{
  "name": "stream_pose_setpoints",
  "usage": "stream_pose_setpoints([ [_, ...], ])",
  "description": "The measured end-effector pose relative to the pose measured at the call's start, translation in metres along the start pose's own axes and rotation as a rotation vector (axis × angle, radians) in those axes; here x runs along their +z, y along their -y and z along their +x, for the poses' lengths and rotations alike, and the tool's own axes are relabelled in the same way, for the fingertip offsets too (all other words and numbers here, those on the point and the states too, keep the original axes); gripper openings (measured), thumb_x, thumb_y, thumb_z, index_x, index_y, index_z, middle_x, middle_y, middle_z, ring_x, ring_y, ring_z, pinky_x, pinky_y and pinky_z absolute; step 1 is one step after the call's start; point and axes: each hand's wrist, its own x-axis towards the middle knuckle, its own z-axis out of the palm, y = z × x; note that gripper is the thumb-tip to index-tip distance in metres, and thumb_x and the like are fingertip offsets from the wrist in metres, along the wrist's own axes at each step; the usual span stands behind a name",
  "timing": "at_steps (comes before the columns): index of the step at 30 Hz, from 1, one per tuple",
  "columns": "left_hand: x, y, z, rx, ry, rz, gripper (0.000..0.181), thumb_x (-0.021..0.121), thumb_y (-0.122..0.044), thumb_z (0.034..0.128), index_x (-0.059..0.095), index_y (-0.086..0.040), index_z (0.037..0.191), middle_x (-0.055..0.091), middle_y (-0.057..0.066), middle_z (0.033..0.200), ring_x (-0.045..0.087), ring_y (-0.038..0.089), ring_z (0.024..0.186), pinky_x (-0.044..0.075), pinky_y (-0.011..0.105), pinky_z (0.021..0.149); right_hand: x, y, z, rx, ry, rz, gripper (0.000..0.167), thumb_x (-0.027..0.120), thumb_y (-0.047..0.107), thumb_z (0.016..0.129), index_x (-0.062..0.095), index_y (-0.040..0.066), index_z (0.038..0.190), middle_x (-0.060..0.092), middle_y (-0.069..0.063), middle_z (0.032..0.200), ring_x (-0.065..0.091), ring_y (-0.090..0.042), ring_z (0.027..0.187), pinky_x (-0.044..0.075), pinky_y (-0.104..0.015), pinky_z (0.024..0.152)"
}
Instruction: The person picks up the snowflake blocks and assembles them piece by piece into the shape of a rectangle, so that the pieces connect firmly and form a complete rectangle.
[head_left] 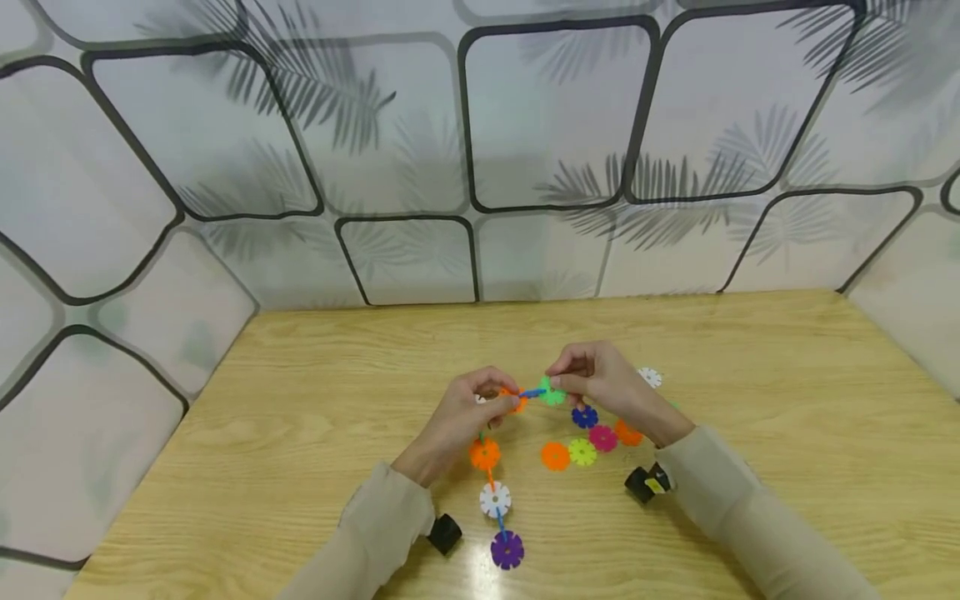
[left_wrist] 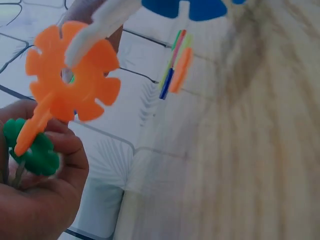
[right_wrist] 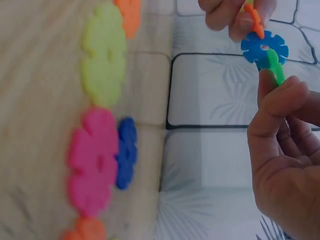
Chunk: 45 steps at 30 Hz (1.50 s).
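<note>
Pinching green disc [head_left: 553, 392] against blue disc [right_wrist: 258, 54]: right hand [head_left: 607, 383]. Left hand [head_left: 459, 410] pinches orange disc [right_wrist: 256, 21] at blue's other side, chain [head_left: 485, 454] trailing to purple disc [head_left: 507, 550] on table [head_left: 300, 417]. Crooked push could pop slots apart; chain's drag might twist orange loose.

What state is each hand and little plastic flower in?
Left hand: pinching an orange plastic flower.
Right hand: pinching a green plastic flower.
Blue plastic flower: joined between those two.
Purple plastic flower: linked into a chain.
A white plastic flower: linked there.
Navy plastic flower: lying on the wooden table.
Pink plastic flower: likewise.
Yellow plastic flower: likewise.
Two other orange plastic flowers: likewise.
</note>
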Motion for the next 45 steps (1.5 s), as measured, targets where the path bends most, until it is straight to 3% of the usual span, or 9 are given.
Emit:
stream_pose_setpoints([
  [3, -0.001, -0.002, 0.0, 0.016, 0.056, -0.024, 0.022, 0.061, -0.016, 0.1025, 0.062, -0.001, 0.119, 0.064, 0.011, 0.092, 0.056, 0.018, 0.076, 0.047, 0.03, 0.073, -0.005, 0.0, 0.005, -0.017, -0.008, 0.001, 0.012, 0.06, -0.002, 0.099, 0.067, -0.011, 0.103, 0.068, -0.011, 0.085, 0.054, -0.018, 0.059, 0.051, -0.029, 0.056],
  [8, -0.002, -0.003, -0.003, -0.024, 0.126, -0.032, 0.038, 0.044, -0.024, 0.1104, 0.045, -0.005, 0.143, 0.068, 0.024, 0.098, 0.066, 0.024, 0.085, 0.051, 0.037, 0.084, -0.012, -0.004, 0.013, -0.045, 0.048, -0.026, 0.013, 0.06, -0.001, 0.1, 0.068, -0.011, 0.105, 0.068, -0.012, 0.086, 0.054, -0.02, 0.054, 0.05, -0.03, 0.052],
  [14, -0.007, -0.004, -0.006, -0.075, 0.234, 0.016, 0.045, 0.042, -0.03, 0.1109, 0.043, -0.005, 0.149, 0.073, 0.018, 0.111, 0.068, 0.024, 0.094, 0.043, 0.045, 0.101, -0.011, 0.0, 0.023, -0.072, 0.166, -0.045, 0.015, 0.06, -0.001, 0.1, 0.067, -0.012, 0.106, 0.069, -0.012, 0.086, 0.055, -0.016, 0.059, 0.052, -0.029, 0.057],
  [17, -0.009, -0.007, -0.006, -0.074, 0.282, 0.087, 0.047, 0.042, -0.031, 0.1107, 0.048, -0.001, 0.146, 0.069, 0.017, 0.123, 0.065, 0.024, 0.103, 0.045, 0.044, 0.099, -0.009, 0.004, 0.027, -0.098, 0.242, -0.062, 0.016, 0.06, -0.002, 0.099, 0.066, -0.015, 0.107, 0.07, -0.01, 0.084, 0.055, -0.015, 0.059, 0.051, -0.028, 0.057],
  [21, -0.01, -0.011, -0.004, -0.076, 0.279, 0.157, 0.046, 0.049, -0.03, 0.1085, 0.053, 0.001, 0.143, 0.063, 0.019, 0.131, 0.06, 0.021, 0.109, 0.052, 0.039, 0.09, -0.007, 0.007, 0.03, -0.116, 0.302, -0.071, 0.014, 0.06, -0.004, 0.098, 0.065, -0.015, 0.105, 0.071, -0.008, 0.081, 0.055, -0.015, 0.057, 0.05, -0.027, 0.055],
  [27, -0.009, -0.014, -0.002, -0.083, 0.312, 0.128, 0.044, 0.056, -0.022, 0.1056, 0.053, 0.003, 0.141, 0.07, 0.013, 0.113, 0.063, 0.017, 0.093, 0.057, 0.036, 0.079, -0.012, 0.01, 0.029, -0.132, 0.35, -0.099, 0.013, 0.058, -0.002, 0.1, 0.066, -0.012, 0.103, 0.069, -0.011, 0.081, 0.055, -0.017, 0.057, 0.052, -0.029, 0.057],
  [34, -0.015, -0.009, -0.009, -0.097, 0.286, 0.122, 0.049, 0.058, -0.019, 0.105, 0.045, 0.007, 0.145, 0.067, 0.013, 0.11, 0.064, 0.016, 0.085, 0.058, 0.038, 0.077, -0.042, 0.006, 0.019, -0.01, 0.265, -0.203, 0.023, 0.054, 0.009, 0.106, 0.064, -0.011, 0.107, 0.067, -0.023, 0.091, 0.062, -0.029, 0.064, 0.057, -0.038, 0.06],
  [39, -0.016, -0.007, -0.01, -0.099, 0.251, 0.095, 0.053, 0.059, -0.018, 0.1044, 0.041, 0.003, 0.15, 0.063, 0.013, 0.109, 0.063, 0.016, 0.083, 0.058, 0.036, 0.076, -0.067, -0.001, 0.005, 0.073, 0.182, -0.236, 0.02, 0.057, 0.006, 0.103, 0.063, -0.012, 0.107, 0.068, -0.021, 0.091, 0.065, -0.034, 0.071, 0.058, -0.038, 0.062],
  [45, -0.016, -0.007, -0.012, -0.082, 0.231, 0.079, 0.035, 0.057, -0.018, 0.1048, 0.052, 0.002, 0.133, 0.061, 0.013, 0.111, 0.062, 0.016, 0.085, 0.057, 0.036, 0.078, -0.089, -0.009, -0.006, 0.103, 0.119, -0.289, 0.018, 0.062, 0.004, 0.099, 0.063, -0.013, 0.107, 0.068, -0.015, 0.09, 0.065, -0.028, 0.072, 0.058, -0.035, 0.062],
])
